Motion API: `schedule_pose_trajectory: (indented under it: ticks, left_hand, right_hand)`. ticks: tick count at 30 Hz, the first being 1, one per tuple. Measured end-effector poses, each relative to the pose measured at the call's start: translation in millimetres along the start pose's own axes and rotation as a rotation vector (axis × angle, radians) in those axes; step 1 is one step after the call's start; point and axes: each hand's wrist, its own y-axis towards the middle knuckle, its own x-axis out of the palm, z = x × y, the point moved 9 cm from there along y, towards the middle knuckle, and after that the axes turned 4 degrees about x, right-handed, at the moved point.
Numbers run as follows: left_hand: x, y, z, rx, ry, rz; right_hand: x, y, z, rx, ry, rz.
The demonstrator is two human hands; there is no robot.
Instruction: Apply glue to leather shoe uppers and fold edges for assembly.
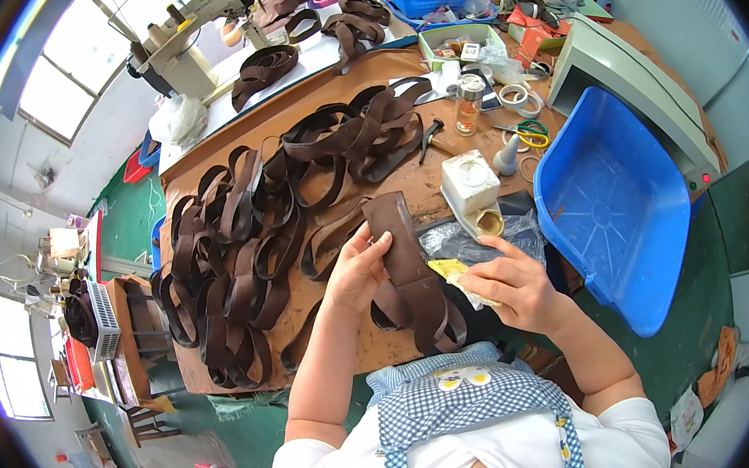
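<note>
Over the brown tabletop (pixel 386 347), the left hand (pixel 358 269) pinches a dark brown strap (pixel 403 245), thumb in front, some fingers hidden behind; the strap reaches above the thumb and curls below. Just right of it, the right hand (pixel 520 293), bent inward, pinches a yellow piece (pixel 448 268), partly covered and hard to identify.

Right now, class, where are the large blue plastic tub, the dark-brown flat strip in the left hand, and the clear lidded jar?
Large blue plastic tub (pixel 610 207): head view, inner floor.
Dark-brown flat strip (pixel 405 251) in left hand (pixel 358 269): head view, upper part.
Clear lidded jar (pixel 468 112): head view, body.
</note>
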Motion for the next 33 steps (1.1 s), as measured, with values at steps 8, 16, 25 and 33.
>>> schedule_pose_trajectory:
  ticks: [8, 16, 25, 33]
  left_hand:
    - [7, 3, -10, -0.016, -0.011, -0.040]
    - [-13, 2, -10, -0.006, -0.003, 0.036]
    - [-55, 2, -20, 0.065, -0.145, 0.072]
    - [-138, -45, 35, 0.435, -0.337, 0.181]
  right_hand:
    - [-11, 4, 7, 0.034, -0.052, 0.087]
    - [13, 7, 6, 0.021, 0.012, -0.074]
    - [7, 0, 15, 0.083, 0.010, -0.014]
    - [22, -17, 57, 0.398, 0.169, 0.154]
